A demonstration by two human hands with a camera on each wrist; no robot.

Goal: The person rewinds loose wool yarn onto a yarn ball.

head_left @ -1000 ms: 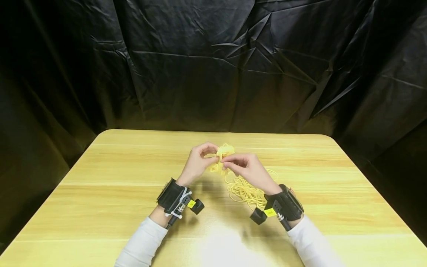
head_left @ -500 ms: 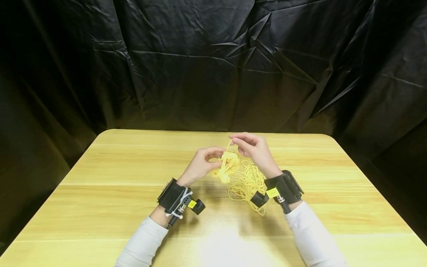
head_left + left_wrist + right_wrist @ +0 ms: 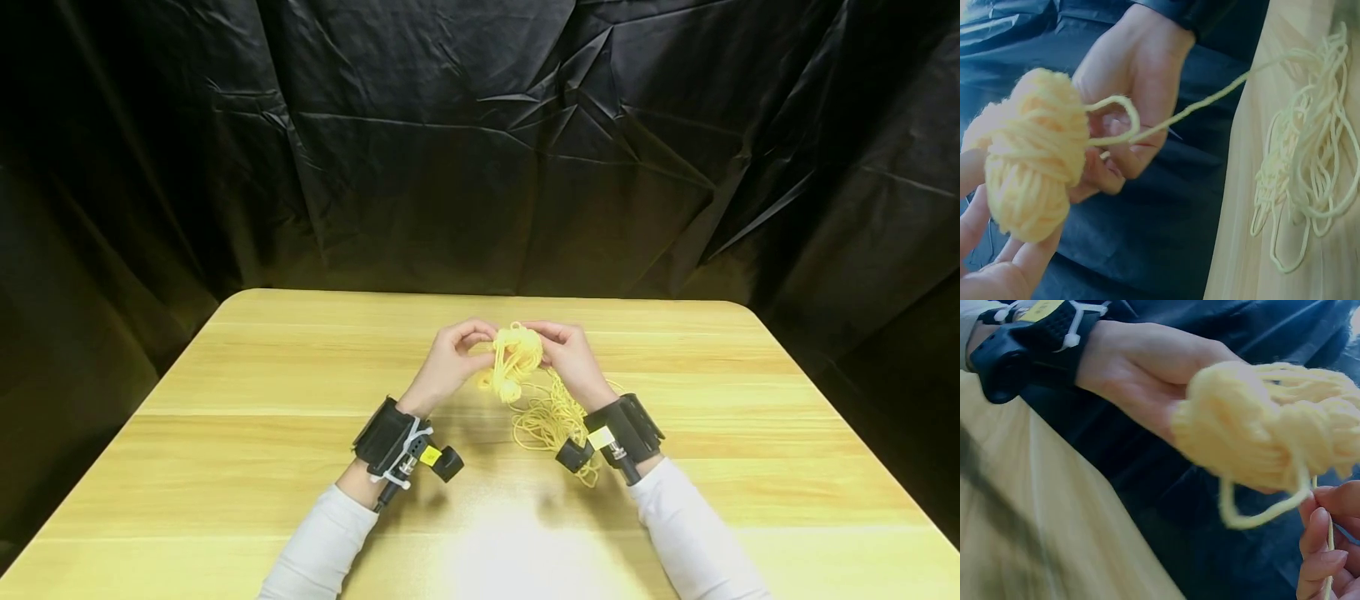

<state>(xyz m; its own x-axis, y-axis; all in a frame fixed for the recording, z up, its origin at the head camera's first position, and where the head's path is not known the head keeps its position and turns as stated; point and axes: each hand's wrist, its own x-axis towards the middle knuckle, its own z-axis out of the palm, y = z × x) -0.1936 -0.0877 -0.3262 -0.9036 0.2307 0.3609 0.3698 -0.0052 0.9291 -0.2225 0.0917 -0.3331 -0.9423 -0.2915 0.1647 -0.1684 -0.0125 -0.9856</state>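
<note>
Head view: two hands meet over a small ball of yellow yarn above the middle of a wooden table.

Bare tabletop spreads wide to the outer side of each hand and between the wrists and the near edge, while the rounded far edge lies a little beyond the fingertips, with crinkled black sheeting hanging behind it. The left hand curls its fingers round the yarn ball, holding it from the left; the right hand sits against the ball's other side and pinches the loose strand coming off it. That strand trails down to a loose tangle of yarn lying on the wood just under the right wrist. The yarn is soft, fuzzy and pale yellow, wound in an uneven lump; the table is smooth, light-grained wood.
</note>
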